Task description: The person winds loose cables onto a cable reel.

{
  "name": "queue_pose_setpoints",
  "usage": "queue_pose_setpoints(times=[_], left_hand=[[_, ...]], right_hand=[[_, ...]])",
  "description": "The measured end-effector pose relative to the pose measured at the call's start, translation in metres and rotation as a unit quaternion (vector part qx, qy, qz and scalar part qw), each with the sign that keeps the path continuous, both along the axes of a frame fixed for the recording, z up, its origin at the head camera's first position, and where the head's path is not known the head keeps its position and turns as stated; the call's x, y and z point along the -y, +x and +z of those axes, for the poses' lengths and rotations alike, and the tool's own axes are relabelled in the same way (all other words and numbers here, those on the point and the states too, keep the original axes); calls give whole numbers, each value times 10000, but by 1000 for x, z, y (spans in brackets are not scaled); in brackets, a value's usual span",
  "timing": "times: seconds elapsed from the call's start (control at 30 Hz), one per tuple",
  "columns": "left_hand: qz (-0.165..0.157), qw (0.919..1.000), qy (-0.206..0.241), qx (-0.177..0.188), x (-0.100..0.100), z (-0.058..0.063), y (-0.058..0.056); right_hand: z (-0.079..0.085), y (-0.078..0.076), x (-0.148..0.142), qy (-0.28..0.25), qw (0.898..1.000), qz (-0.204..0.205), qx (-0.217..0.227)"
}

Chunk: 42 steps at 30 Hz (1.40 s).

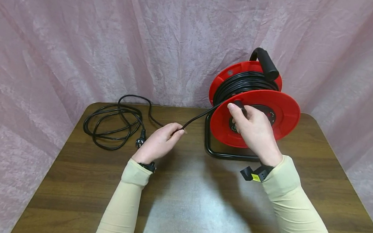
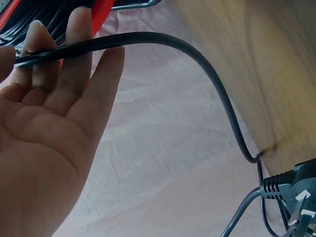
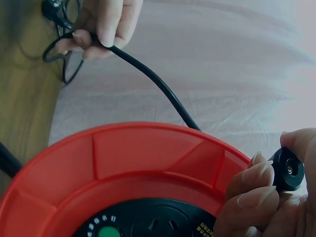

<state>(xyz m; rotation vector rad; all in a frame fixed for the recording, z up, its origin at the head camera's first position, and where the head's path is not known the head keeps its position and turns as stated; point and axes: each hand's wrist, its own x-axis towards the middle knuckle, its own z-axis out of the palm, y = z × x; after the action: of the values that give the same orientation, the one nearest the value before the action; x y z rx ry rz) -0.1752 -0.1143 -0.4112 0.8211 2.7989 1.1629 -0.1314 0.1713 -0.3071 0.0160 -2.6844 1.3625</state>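
Here, one red cable reel (image 1: pixel 256 97) is stood on the worktop (image 1: pixel 81 196), directly ahead of the right hand (image 1: pixel 257 130) and to the right of the left hand (image 1: pixel 160 139). Its single crank knob (image 1: pixel 240 106) is gripped by the right hand's curled fingers. One black cable (image 1: pixel 197 119) is pinched between the left thumb and fingers, strung across to the reel. Its loose loops are laid to the left, beside one plug (image 1: pixel 140 141). Both arms are stretched forward.
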Motion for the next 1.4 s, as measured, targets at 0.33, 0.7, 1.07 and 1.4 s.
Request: queue_pose_setpoints(times=[0.33, 0.7, 1.07, 1.4], left_hand=[[-81, 9999, -95, 78, -2, -1, -1], [-150, 9996, -197, -146, -2, -2, -4], [-50, 9991, -320, -282, -2, -2, -5], [40, 9990, -379, -242, 0, -1, -4]], right_hand=[[8, 1, -15, -314, 9994, -108, -64], [11, -1, -26, -223, 9996, -182, -78], [10, -6, -33, -113, 9991, -307, -265], [9, -4, -38, -263, 9984, -396, -298]])
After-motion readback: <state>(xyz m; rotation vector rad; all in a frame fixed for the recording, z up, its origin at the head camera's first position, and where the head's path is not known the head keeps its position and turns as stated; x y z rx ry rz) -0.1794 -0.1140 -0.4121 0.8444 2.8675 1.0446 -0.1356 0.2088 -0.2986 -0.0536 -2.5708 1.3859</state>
